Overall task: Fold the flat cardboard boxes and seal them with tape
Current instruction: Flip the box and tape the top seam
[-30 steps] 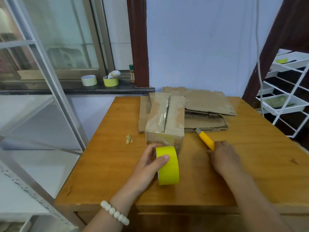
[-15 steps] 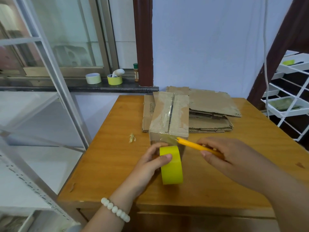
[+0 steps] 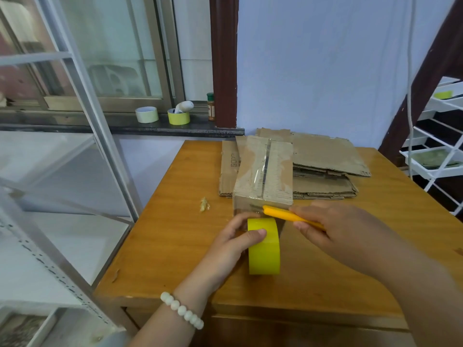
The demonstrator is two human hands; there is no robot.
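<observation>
A folded cardboard box [image 3: 265, 171] stands on the wooden table [image 3: 175, 234], clear tape running along its top seam and down its near face. My left hand [image 3: 233, 244] grips a yellow tape roll [image 3: 264, 249] standing on edge just in front of the box. My right hand [image 3: 333, 229] holds a yellow utility knife [image 3: 283, 213], its blade tip at the box's near face above the roll. A stack of flat cardboard boxes [image 3: 325, 169] lies behind the folded one.
A crumpled tape scrap [image 3: 204, 204] lies left of the box. Two tape rolls [image 3: 160, 115] and a spice jar [image 3: 211, 106] sit on the dark window sill. A metal shelf frame [image 3: 75, 146] stands left, a white wire rack [image 3: 436, 156] right.
My right hand picked the knife up from the table and brought its tip left to the box's near face. The left hand kept holding the roll.
</observation>
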